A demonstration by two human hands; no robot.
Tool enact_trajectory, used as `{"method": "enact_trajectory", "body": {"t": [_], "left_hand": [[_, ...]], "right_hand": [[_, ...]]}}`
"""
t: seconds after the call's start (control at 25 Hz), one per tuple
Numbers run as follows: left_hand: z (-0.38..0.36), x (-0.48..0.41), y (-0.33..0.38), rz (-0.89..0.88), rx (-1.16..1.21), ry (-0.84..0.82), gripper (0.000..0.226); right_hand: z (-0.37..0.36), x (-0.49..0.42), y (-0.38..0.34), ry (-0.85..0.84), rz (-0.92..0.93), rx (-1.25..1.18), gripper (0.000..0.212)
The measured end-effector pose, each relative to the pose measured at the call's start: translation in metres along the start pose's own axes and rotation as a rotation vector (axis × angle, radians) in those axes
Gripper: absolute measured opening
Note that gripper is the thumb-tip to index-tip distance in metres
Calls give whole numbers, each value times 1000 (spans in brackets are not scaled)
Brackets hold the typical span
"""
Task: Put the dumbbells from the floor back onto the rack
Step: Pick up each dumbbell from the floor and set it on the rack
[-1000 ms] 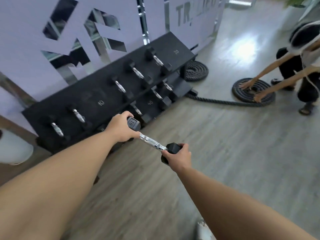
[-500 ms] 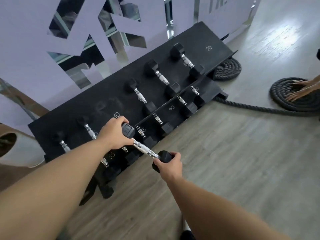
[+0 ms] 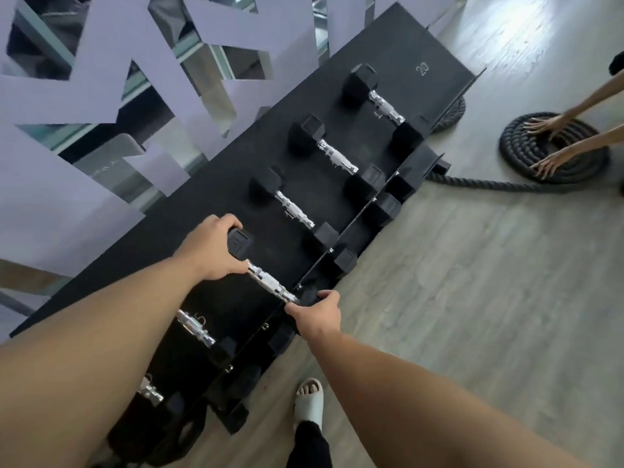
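Observation:
A black hex dumbbell with a chrome handle is over the top shelf of the black rack, between two racked dumbbells. My left hand grips its far head. My right hand grips its near head at the shelf's front lip. Whether it rests on the shelf I cannot tell. Three more dumbbells lie in a row further along the top shelf, and two others lie nearer me, partly hidden by my left arm.
A lower shelf holds more dumbbells. A coiled battle rope lies on the wooden floor at the right, with another person's hands on it. My foot in a white slipper stands close to the rack. A mirrored wall is behind the rack.
I have stepped closer to the rack, and both hands have carried the dumbbell forward from over the lower shelf's edge to above the top shelf.

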State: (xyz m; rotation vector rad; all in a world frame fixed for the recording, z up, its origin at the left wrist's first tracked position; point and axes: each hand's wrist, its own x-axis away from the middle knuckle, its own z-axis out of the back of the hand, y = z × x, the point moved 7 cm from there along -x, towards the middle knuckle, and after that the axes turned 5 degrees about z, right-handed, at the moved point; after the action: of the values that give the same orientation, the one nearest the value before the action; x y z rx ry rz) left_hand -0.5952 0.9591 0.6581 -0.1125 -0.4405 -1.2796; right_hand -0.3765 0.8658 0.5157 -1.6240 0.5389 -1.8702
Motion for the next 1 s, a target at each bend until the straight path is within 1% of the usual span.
{"method": "enact_trajectory", "body": {"t": [0.16, 0.28, 0.4, 0.52, 0.68, 0.76, 0.88, 1.0], "left_hand": [[1, -51, -38, -51, -22, -80, 71], [-1, -86, -61, -67, -31, -100, 71], [-3, -110, -75, -69, -26, -80, 74], [-14, -119, -78, -79, 16, -63, 76], [-26, -117, -90, -61, -55, -39, 68], [-30, -112, -98, -42, -80, -59, 66], [-31, -109, -103, -28, -80, -54, 66], [-35, -109, -103, -36, -65, -45, 70]], "right_hand": [[-61, -20, -3, 34, -103, -14, 68], [-95, -40, -10, 75, -134, -42, 68], [-111, -55, -15, 137, -171, 22, 67], [-111, -66, -17, 199, -197, 69, 66], [-117, -60, -9, 181, -161, 106, 62], [-118, -57, -6, 152, -121, 154, 61], [-116, -61, -9, 89, -124, 175, 60], [-114, -62, -7, 74, -116, 184, 58]]}}
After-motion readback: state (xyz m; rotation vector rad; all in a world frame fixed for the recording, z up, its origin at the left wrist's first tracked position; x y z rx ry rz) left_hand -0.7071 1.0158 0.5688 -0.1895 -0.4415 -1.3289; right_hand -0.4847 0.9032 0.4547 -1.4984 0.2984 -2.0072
